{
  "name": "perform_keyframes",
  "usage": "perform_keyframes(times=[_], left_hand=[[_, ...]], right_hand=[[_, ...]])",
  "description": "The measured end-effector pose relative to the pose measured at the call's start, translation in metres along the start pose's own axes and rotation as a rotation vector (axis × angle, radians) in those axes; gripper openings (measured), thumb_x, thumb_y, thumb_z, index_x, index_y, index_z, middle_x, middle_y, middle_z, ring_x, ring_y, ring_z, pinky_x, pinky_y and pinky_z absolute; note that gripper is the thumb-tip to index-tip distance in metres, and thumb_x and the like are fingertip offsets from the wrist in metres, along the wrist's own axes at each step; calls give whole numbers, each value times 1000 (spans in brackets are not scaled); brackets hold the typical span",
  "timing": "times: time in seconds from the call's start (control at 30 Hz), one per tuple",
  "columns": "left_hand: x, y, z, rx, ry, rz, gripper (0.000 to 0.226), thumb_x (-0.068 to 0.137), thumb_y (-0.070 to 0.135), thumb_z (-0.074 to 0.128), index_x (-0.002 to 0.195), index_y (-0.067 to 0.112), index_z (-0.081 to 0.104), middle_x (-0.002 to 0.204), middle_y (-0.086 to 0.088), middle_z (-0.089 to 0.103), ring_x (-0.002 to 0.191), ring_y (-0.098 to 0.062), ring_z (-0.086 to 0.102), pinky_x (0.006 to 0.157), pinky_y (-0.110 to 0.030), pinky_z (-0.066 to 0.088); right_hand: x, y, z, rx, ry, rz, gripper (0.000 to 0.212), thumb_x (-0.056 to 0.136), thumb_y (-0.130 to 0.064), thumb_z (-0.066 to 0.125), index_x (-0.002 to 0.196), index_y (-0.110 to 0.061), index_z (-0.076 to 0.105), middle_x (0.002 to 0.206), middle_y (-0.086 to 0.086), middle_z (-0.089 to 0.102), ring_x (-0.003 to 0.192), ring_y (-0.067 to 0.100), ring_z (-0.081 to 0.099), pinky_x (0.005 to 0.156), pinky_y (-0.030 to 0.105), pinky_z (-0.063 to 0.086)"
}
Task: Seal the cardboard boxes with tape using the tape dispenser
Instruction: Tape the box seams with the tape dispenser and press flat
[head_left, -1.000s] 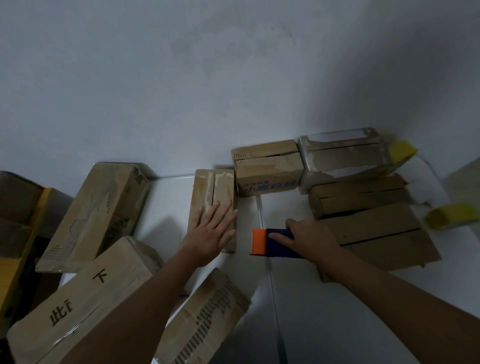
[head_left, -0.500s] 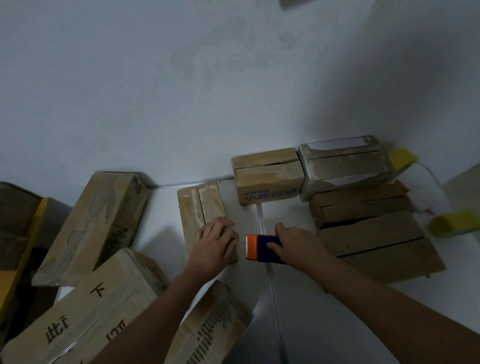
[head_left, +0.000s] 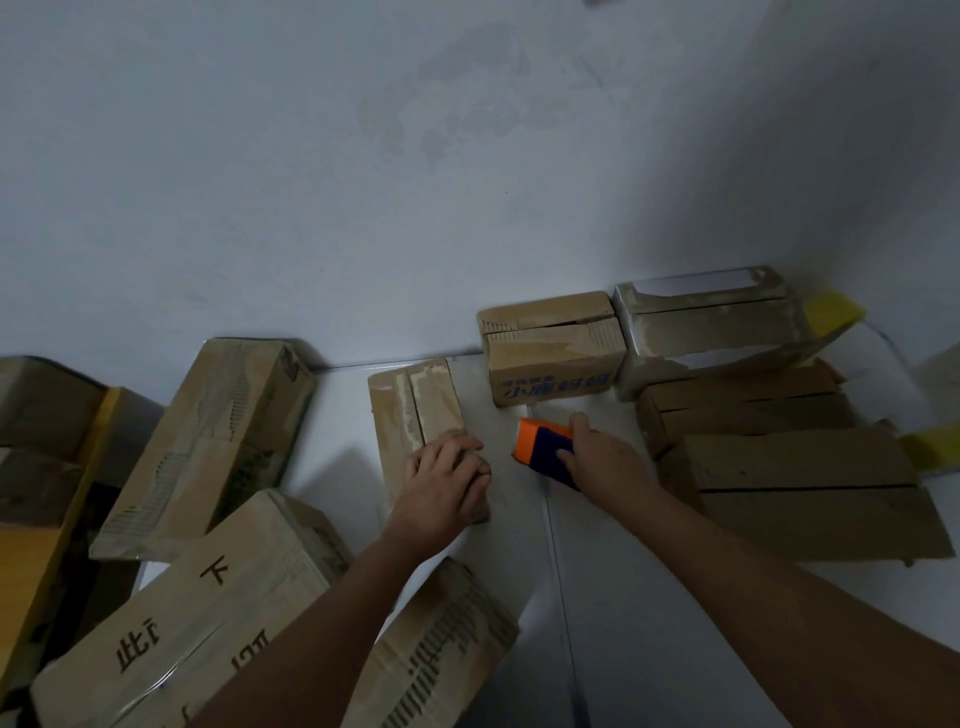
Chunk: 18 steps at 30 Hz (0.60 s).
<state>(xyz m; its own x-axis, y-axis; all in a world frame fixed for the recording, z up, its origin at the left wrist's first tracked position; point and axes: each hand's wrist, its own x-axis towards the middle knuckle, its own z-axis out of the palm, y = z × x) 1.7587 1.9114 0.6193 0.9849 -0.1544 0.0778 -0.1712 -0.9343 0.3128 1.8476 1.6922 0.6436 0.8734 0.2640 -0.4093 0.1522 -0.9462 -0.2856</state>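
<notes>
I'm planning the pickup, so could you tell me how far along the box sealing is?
Early on. The left hand grips a flat box with an untaped seam; the right hand holds the tape dispenser. The right-side boxes also show open seams.

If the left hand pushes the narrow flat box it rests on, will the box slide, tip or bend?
The narrow flat box lies low and flat on the smooth white floor, so it would probably slide, not tip. Its top flaps show a seam that looks unsealed, so they may flex under the left hand. It seems light, though its contents are hidden.
</notes>
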Motion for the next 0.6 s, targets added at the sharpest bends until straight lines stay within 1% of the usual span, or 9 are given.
perform_keyframes(times=[0.1,0.17,0.2,0.23,0.27,0.33,0.37,0.43,0.6], left_hand=[[0,-1,-2,-16,1,6,23,101,38,43,108,25,61,132,8,51,131,-13,37,99,-30,23],[-1,-1,-2,-21,4,3,21,101,37,46,108,24,61,132,7,51,131,-13,36,99,-31,24],[-1,0,-2,-21,10,3,21,101,36,47,108,24,61,132,7,51,131,-13,36,99,-31,24],[-1,0,-2,-20,16,2,20,100,36,48,108,23,62,132,6,52,131,-13,36,99,-32,24],[-1,0,-2,-20,21,2,20,100,35,48,109,23,62,132,6,52,131,-13,35,99,-32,24],[0,0,-2,-16,23,7,22,100,36,46,109,23,62,132,6,51,131,-13,35,99,-33,25],[0,0,-2,-14,22,11,23,100,37,45,109,23,61,132,5,51,130,-14,36,99,-33,26],[0,1,-2,-19,33,3,23,99,37,46,109,22,60,131,5,52,128,-14,39,99,-35,29],[2,2,-6,-169,0,-103,25,95,42,51,112,24,51,130,8,46,123,-11,41,100,-30,26]], right_hand=[[2,-4,19,70,-53,-22,39,98,-13,47,134,-7,34,115,15,60,99,27,59,72,33,44],[3,-4,27,-6,59,-102,31,95,-12,49,126,-12,45,123,9,54,110,24,51,87,32,42],[0,-8,31,82,105,-132,27,95,-12,48,122,-13,50,122,8,54,108,23,51,89,32,42],[-4,-17,34,304,88,-116,25,96,-12,48,121,-12,53,119,8,57,102,20,52,87,34,44],[-10,-29,35,600,-3,-24,25,98,-13,48,121,-11,55,114,9,60,97,19,55,85,36,46],[-22,-49,37,1132,-277,232,24,101,-21,46,121,-8,55,105,7,64,92,19,59,89,39,49],[-25,-54,39,1293,-373,325,25,102,-25,44,116,-8,56,102,7,65,91,19,62,88,38,50],[-29,-56,41,1377,-412,367,30,102,-32,45,107,-7,61,95,8,68,88,20,65,79,30,51],[-37,-53,43,1294,-206,232,24,96,-20,57,96,2,68,79,7,64,75,16,60,66,21,47]])
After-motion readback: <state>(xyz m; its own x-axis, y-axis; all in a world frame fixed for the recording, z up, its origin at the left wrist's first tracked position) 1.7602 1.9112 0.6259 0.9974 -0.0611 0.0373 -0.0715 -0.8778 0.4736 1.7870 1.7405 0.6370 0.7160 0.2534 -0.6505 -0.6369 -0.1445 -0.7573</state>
